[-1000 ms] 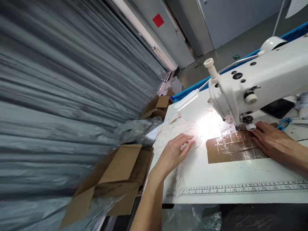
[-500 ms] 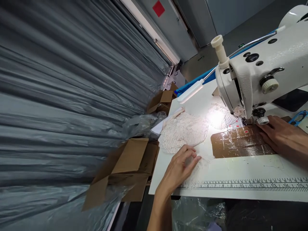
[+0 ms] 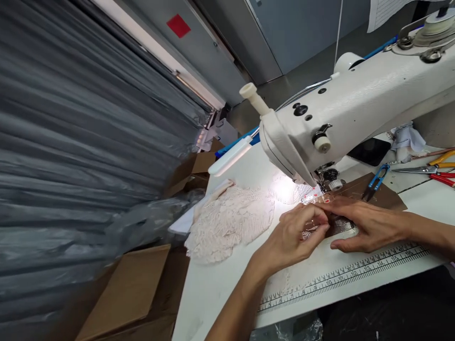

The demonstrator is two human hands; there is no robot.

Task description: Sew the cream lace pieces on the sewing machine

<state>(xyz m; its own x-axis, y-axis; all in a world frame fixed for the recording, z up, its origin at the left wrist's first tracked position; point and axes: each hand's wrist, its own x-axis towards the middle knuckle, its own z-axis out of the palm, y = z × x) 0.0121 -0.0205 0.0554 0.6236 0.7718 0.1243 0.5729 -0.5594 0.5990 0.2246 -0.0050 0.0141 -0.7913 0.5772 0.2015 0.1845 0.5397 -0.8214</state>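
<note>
L hand (image 3: 293, 239) has been brought across to R hand (image 3: 373, 225), just in front of white metal sewing machine (image 3: 341, 113); thin off-white lace strip (image 3: 306, 234) seemingly pinched there by L; R held open, thumb spread; two-handed control apparently gained.

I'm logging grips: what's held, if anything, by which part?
Left hand seems to pinch pale lace, exact spot hidden; I cannot tell about the right hand.

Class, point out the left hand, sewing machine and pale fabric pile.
Left hand (image 3: 289, 238), head view: back of the hand.
Sewing machine (image 3: 350, 106), head view: side of its white arm.
Pale fabric pile (image 3: 231, 220), head view: its ruffled middle.
</note>
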